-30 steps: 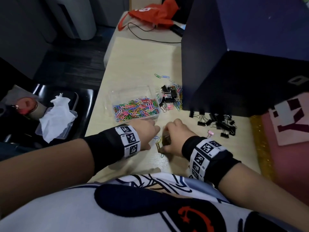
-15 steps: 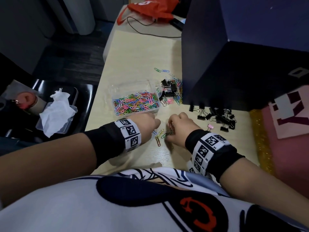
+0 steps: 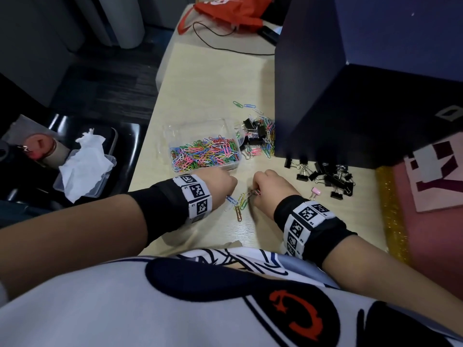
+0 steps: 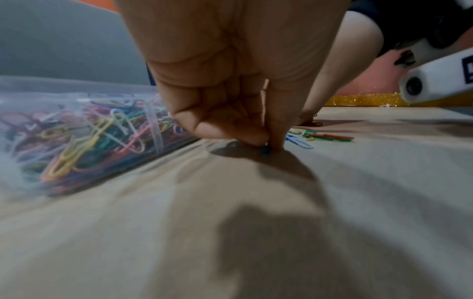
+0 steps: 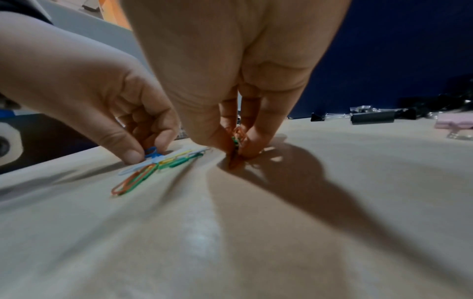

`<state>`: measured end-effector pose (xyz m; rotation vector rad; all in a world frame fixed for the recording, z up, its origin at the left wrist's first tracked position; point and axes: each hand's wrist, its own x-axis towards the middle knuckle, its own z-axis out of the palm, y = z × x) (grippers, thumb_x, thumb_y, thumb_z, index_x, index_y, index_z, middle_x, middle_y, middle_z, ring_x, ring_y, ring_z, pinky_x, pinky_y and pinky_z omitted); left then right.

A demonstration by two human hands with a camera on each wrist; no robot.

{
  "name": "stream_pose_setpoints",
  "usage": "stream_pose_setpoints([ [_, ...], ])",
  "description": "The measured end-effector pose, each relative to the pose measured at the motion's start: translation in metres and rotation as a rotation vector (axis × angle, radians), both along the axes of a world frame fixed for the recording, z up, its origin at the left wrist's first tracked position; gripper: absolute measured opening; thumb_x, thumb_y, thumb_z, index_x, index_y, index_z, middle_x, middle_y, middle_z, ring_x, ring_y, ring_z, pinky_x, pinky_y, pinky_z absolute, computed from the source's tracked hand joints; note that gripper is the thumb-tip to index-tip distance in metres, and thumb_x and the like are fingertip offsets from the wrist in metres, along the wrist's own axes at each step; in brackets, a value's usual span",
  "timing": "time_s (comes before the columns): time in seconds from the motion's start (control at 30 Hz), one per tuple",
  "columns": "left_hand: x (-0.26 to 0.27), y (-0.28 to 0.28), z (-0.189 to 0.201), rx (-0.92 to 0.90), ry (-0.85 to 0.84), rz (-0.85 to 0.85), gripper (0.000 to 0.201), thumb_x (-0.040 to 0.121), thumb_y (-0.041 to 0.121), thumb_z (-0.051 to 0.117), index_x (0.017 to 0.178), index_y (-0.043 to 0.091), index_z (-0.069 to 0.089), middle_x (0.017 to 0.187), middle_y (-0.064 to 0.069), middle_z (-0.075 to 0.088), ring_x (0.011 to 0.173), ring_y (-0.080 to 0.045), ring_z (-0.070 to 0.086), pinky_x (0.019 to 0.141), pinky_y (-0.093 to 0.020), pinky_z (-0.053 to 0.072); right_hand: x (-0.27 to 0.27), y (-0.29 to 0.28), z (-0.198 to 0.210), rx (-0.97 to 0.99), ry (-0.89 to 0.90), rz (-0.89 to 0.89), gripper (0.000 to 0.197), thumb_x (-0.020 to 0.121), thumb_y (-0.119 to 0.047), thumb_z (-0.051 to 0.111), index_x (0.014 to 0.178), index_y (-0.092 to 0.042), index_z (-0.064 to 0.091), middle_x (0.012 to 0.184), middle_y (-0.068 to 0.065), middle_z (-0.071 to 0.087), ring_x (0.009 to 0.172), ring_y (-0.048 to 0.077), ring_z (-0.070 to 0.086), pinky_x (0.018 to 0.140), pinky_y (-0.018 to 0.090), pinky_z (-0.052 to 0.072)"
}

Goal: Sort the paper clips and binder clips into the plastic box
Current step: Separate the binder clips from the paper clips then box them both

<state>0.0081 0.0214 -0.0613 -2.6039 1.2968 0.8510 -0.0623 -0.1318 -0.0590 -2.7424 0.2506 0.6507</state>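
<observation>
A clear plastic box (image 3: 226, 169) (image 4: 76, 97) on the table holds many coloured paper clips (image 3: 204, 155). Just in front of it, my left hand (image 3: 221, 187) (image 4: 267, 144) pinches a blue paper clip (image 5: 152, 152) against the tabletop. Beside it my right hand (image 3: 255, 191) (image 5: 236, 150) pinches a small bunch of orange and green clips. Between the hands lie a few loose clips (image 3: 239, 204) (image 5: 138, 178). A mixed heap of clips (image 3: 259, 137) sits right of the box. Black binder clips (image 3: 325, 176) and one pink binder clip (image 3: 315, 192) lie further right.
A large dark blue box (image 3: 363, 83) stands at the back right, close behind the clips. An orange bag (image 3: 225, 13) and a black cable (image 3: 225, 47) lie at the far end of the table. The table's left edge (image 3: 142, 151) drops to a black chair with a tissue-filled container (image 3: 82, 166).
Both hands have moved slightly away from me toward the box. The right hand has gathered clips between its fingertips, and the left now pinches the blue clip.
</observation>
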Motion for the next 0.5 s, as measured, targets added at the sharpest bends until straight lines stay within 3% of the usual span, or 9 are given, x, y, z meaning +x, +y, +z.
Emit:
stream_pose_setpoints([
  [0.17,0.001,0.002,0.002,-0.051,0.031,0.027,0.015,0.086,0.011,0.051,0.094,0.023,0.057,0.101,-0.004,0.062,0.092,-0.025,0.058,0.078,-0.034,0.051,0.011,-0.003,0.005,0.039,0.016,-0.081,0.016,0.082,-0.014,0.064,0.096,-0.017,0.057,0.106,0.005,0.052,0.096,0.024,0.054,0.079,0.028,0.042],
  [0.33,0.014,0.009,0.027,-0.343,-0.073,0.189,0.017,0.087,0.018,0.052,0.1,0.021,0.063,0.107,0.0,0.062,0.1,-0.023,0.057,0.081,-0.031,0.044,0.033,0.0,0.019,0.096,-0.104,-0.172,0.008,0.077,-0.019,0.067,0.082,-0.022,0.061,0.087,-0.003,0.061,0.081,0.017,0.056,0.068,0.021,0.04],
  [0.5,0.04,0.028,0.04,-0.389,-0.178,0.348,0.02,0.085,0.025,0.056,0.1,0.02,0.067,0.102,-0.006,0.063,0.099,-0.028,0.06,0.08,-0.032,0.046,0.064,0.02,0.045,0.23,-0.237,-0.088,0.012,0.075,-0.018,0.066,0.085,-0.023,0.061,0.09,-0.003,0.064,0.086,0.019,0.061,0.083,0.031,0.05],
])
